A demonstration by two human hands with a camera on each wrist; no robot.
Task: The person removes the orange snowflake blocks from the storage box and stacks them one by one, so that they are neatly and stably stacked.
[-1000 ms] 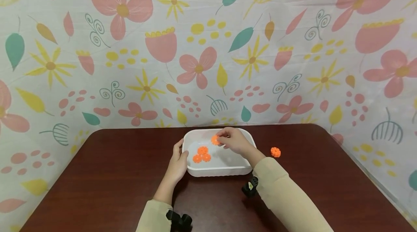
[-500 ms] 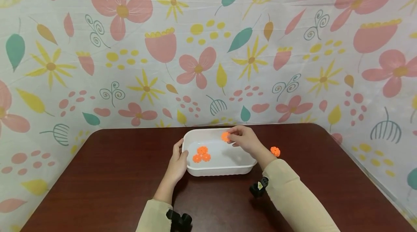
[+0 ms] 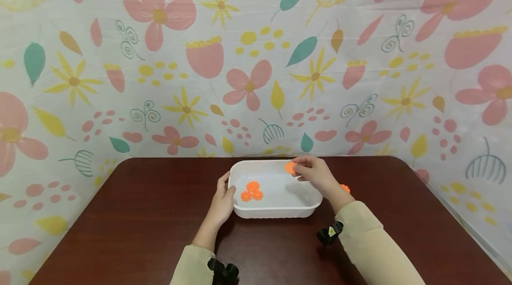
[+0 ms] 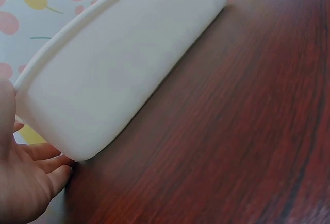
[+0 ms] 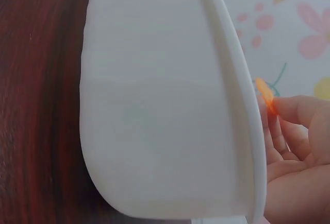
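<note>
A white plastic tray point(image 3: 276, 213) with rounded corners sits at the far middle of the table. My left hand point(image 3: 222, 201) grips its left end, thumb at the rim and fingers along the outside; the left wrist view shows fingers point(image 4: 49, 157) at the lower corner. Over the tray's back right part, my right hand point(image 3: 318, 177) pinches an orange flower-shaped disc point(image 3: 290, 168) between thumb and fingers. In the right wrist view that disc point(image 5: 266, 96) appears edge-on above the rim. Several similar orange discs point(image 3: 253, 186) lie clustered on the left of the tray floor.
Another orange piece point(image 3: 346, 188) lies on the dark brown table point(image 3: 140, 222) to the right of the tray, partly hidden behind the right wrist. A flower-printed cloth point(image 3: 248, 31) hangs behind the table. Each wrist carries a small black camera.
The right hand has moved rightward over the tray with the pinched disc. Its wrist now partly covers the orange piece outside. The left hand keeps its grip, and the whole view has shifted slightly.
</note>
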